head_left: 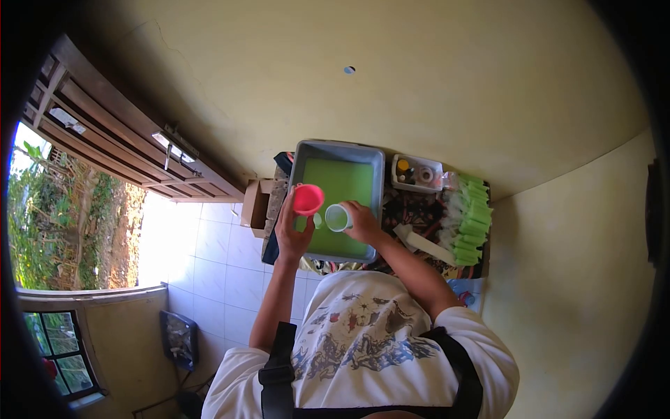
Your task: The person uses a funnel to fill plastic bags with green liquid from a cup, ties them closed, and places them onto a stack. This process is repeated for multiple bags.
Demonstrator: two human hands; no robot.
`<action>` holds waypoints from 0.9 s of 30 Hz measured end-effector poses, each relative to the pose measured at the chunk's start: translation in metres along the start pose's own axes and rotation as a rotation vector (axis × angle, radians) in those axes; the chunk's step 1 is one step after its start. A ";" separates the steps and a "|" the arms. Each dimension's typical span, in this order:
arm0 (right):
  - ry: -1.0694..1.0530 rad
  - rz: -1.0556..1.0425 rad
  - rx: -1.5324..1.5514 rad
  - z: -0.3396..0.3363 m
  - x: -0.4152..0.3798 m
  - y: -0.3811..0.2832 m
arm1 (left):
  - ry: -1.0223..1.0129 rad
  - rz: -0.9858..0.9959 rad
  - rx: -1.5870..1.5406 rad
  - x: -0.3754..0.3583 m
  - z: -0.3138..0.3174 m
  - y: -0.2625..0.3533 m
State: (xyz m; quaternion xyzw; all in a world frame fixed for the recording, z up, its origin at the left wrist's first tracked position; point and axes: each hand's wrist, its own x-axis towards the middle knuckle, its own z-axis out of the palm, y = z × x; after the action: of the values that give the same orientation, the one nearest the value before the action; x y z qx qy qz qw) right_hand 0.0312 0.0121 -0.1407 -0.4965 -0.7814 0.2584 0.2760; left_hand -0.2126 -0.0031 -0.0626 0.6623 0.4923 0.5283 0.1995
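A grey tub [377, 188] holds green liquid. Over its left side my left hand [294, 227] is closed around a red funnel [308, 200], whose wide mouth faces up. My right hand [363, 222] grips a whitish cup [338, 218] with green liquid in it, above the tub and just right of the funnel. Between the two hands a small pale shape shows over the liquid; I cannot make out what it is. The funnel and the cup are apart.
Right of the tub stand a white basket [417, 174] with small items and a row of filled green packets [473, 220] on a patterned cloth. A white strip-like object [429, 244] lies between. Left are a cardboard box [257, 204] and an open door [139, 126].
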 end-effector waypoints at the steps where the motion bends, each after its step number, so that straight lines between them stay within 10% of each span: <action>1: 0.106 0.019 0.076 -0.001 -0.003 -0.003 | -0.002 0.003 0.008 0.000 -0.001 0.002; 10: 0.539 -0.019 -0.011 -0.138 -0.024 -0.081 | -0.097 0.142 -0.006 0.013 0.024 0.040; 27: 0.542 -0.154 -0.591 -0.272 -0.060 -0.110 | -0.324 0.237 -0.305 0.037 0.125 0.140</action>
State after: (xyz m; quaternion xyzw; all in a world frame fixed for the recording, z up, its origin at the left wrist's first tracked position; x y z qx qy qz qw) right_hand 0.1695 -0.0485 0.1177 -0.5445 -0.7560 -0.1391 0.3358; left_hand -0.0406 -0.0003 0.0202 0.7539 0.2874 0.5030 0.3099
